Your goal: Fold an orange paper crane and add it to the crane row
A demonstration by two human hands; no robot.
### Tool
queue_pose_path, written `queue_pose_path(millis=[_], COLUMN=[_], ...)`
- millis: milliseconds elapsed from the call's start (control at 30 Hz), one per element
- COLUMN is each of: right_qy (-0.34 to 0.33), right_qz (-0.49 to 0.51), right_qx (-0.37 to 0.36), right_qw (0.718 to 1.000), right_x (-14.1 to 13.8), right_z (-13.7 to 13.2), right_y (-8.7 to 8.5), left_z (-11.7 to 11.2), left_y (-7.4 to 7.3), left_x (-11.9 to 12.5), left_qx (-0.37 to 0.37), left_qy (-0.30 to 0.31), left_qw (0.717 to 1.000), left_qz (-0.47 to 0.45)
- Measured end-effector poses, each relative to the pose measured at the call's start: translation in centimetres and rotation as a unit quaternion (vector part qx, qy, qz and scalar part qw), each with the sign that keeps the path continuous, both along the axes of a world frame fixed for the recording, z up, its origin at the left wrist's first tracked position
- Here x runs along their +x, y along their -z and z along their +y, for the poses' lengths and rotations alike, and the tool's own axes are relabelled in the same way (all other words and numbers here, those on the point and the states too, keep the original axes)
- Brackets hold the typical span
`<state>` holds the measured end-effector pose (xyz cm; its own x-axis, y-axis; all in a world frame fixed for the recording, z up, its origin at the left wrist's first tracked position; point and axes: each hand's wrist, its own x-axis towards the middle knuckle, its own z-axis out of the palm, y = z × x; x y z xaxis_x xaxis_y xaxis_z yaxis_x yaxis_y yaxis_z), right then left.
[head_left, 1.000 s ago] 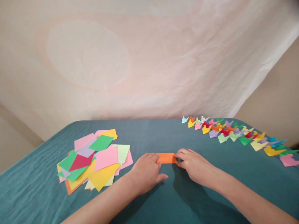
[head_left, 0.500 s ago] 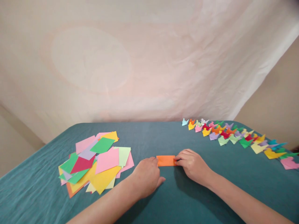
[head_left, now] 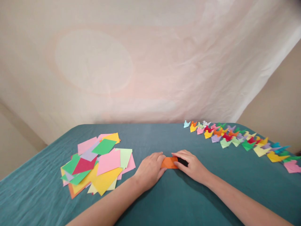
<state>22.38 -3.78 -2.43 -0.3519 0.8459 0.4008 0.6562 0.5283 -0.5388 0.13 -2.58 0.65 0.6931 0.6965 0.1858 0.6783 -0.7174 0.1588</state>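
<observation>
A folded orange paper (head_left: 170, 163), a small rectangle, is between my two hands near the middle of the table. Its left end is gripped by my left hand (head_left: 150, 169), with the thumb at the near edge and the fingers at the far edge. My right hand (head_left: 191, 166) has its thumb and fingertips on the right end, and a dark gap shows between that thumb and the fingers. The paper looks slightly raised toward me; its underside is hidden.
Left of my hands lies a loose pile of coloured paper squares (head_left: 108, 161). Rows of small folded paper birds (head_left: 225, 142) in many colours stand along the right side. Green cloth covers the table (head_left: 150, 138); a pale curtain (head_left: 150, 62) hangs behind it.
My left thumb has come in from the side to the paper's near edge. My right hand's thumb and fingers have spread around the right end. The paper has tilted and looks darker.
</observation>
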Motion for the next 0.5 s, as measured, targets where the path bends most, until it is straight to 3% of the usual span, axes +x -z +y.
queue_pose_path(millis=[167, 500], right_qy=[-0.014, -0.039], right_qz=[0.003, -0.002], right_qx=[0.033, 0.087], right_qw=[0.999, 0.995], right_x=[-0.1, -1.0], right_z=[-0.3, -1.3], right_y=[0.0, -0.6], left_z=[0.4, 0.5], left_y=[1.4, 0.1], left_x=[-0.1, -0.4], left_qx=[-0.002, 0.035], left_qy=[0.032, 0.103], left_qw=[0.998, 0.988], left_qz=[-0.052, -0.107])
